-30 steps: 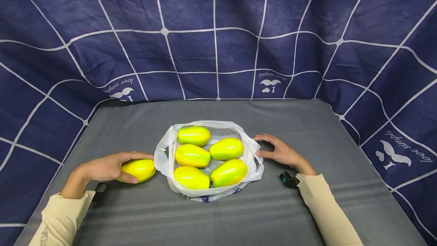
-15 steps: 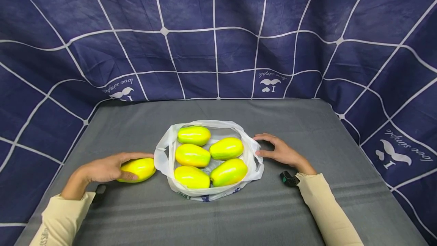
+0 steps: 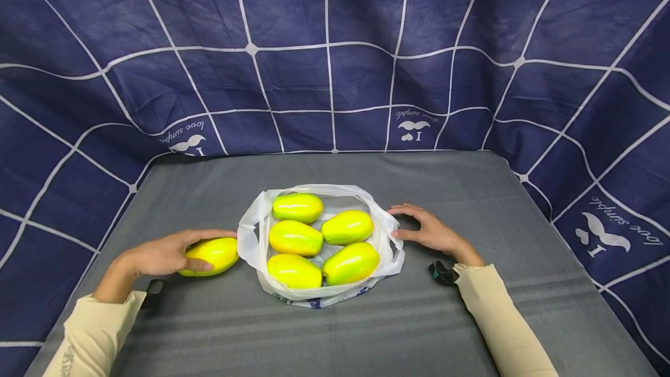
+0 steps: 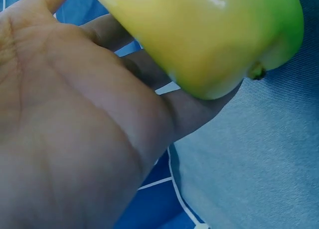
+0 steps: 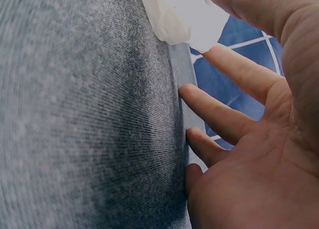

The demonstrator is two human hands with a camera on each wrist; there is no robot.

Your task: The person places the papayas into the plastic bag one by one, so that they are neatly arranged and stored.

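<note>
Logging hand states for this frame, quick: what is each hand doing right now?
Left hand: grips the yellow-green fruit beside the plastic bag.
Right hand: open, holds nothing, fingers spread at the bag's edge.

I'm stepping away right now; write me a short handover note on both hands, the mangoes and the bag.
Left hand: grips one yellow-green mango lying on the grey table, just left of the white plastic bag.
Right hand: holds nothing, fingers relaxed; its fingertips are at the bag's right edge, and the right wrist view shows them touching the plastic.
Bag: lies open on the table in the middle.
Done: five mangoes lie inside the bag.
Left: the sixth mango is outside the bag, in the left hand; it probably goes in next, and there looks to be little free room.
</note>
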